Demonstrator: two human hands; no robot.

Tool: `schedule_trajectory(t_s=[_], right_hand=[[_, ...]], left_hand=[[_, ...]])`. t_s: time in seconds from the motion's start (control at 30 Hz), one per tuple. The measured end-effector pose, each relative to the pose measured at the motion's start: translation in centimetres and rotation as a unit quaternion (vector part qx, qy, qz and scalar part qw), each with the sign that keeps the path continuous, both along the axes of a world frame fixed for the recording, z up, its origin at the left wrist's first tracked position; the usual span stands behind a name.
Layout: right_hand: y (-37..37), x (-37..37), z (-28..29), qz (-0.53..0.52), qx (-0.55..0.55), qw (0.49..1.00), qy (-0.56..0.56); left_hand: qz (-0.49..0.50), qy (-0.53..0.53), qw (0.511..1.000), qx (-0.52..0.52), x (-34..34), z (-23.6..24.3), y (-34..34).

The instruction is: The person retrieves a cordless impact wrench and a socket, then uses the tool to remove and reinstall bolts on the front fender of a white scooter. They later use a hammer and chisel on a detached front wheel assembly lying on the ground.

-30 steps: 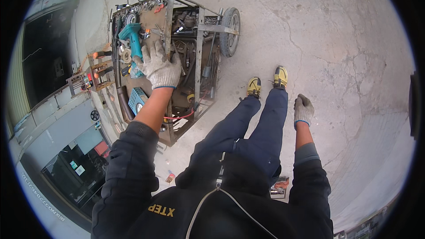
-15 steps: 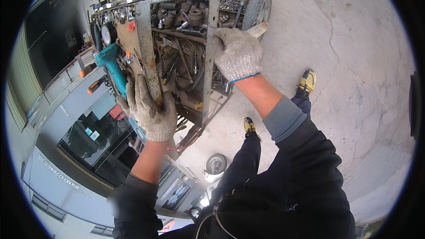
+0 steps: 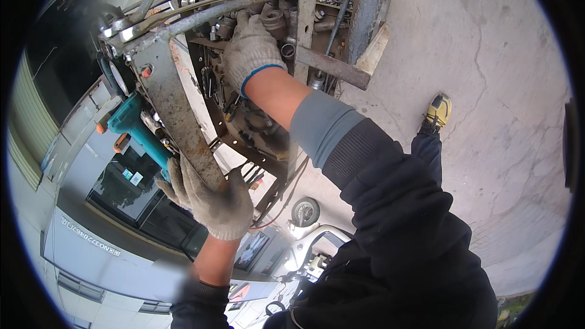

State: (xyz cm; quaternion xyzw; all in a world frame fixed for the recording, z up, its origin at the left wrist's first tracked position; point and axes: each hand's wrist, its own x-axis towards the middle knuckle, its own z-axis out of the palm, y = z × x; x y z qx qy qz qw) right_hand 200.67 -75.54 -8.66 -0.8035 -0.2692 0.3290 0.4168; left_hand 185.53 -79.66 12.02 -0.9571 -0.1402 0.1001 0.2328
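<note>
A rusty metal tool cart (image 3: pixel 177 109) stands in front of me, its compartments full of loose tools and sockets. My left hand (image 3: pixel 213 201), in a dirty knitted glove, rests across the cart's near metal rail. Its fingers stretch along one side and the thumb lies on the other. My right hand (image 3: pixel 253 52), gloved too, reaches down into the far compartment beside a large round socket (image 3: pixel 273 22). The fingertips are partly hidden among the sockets, so I cannot make out whether they hold anything. Close to my left fingers lies a teal tool (image 3: pixel 139 134).
A tyre (image 3: pixel 372 15) and a long metal rod (image 3: pixel 344 9) are at the cart's far right, with a flat bar (image 3: pixel 335 68) sticking out there. Bent metal pipes (image 3: pixel 201 18) run over the far edge. Nearer stands a white vehicle (image 3: pixel 301 250); concrete ground (image 3: pixel 475 116) lies right.
My right hand has moved left from the cart's right-hand divider into the compartment with sockets. My left hand stays at the near rail. The cart appears shifted and larger in view.
</note>
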Motion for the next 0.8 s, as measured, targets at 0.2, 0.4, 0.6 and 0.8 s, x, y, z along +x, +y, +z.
schedule_trajectory(t_s=[0.2,0.4,0.6,0.8], right_hand=[[0.1,-2.9,-0.5,0.101,-0.046,0.976,-0.187],[3.6,-2.0,1.2,-0.007,0.061,0.993,-0.104],[11.5,1.1,-1.9,-0.083,0.075,0.991,-0.078],[11.0,1.2,-2.4,-0.096,0.183,0.978,0.011]], left_hand=[[-0.032,-0.01,0.999,0.018,-0.8,-0.2,0.7],[-0.02,0.031,0.999,0.036,-1.2,0.4,0.7],[0.004,0.09,0.995,-0.044,0.0,1.5,0.2],[0.012,0.052,0.997,-0.055,0.5,1.2,-0.3]])
